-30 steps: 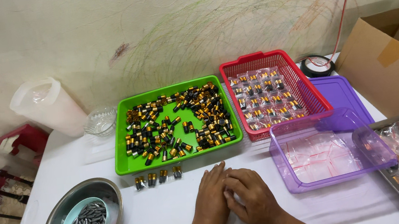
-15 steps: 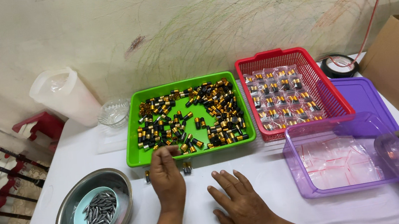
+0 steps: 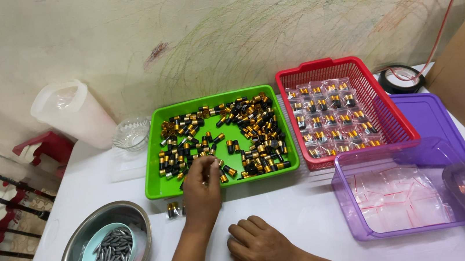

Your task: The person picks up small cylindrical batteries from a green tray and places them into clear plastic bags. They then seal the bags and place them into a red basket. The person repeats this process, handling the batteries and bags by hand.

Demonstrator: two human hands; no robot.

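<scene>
We see the left hand reaching into the green tray, fingers pinched among countless small black-and-gold caps. The right hand rests loosely curled on the table, holding nothing. Three caps lie outside. One red basket holds bagged caps; one purple tub holds clear bags.

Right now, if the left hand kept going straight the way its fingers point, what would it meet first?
The left hand points into the green tray, so it would first meet the loose black-and-gold cylinders just beyond its fingertips; exact height above them is unclear.
</scene>
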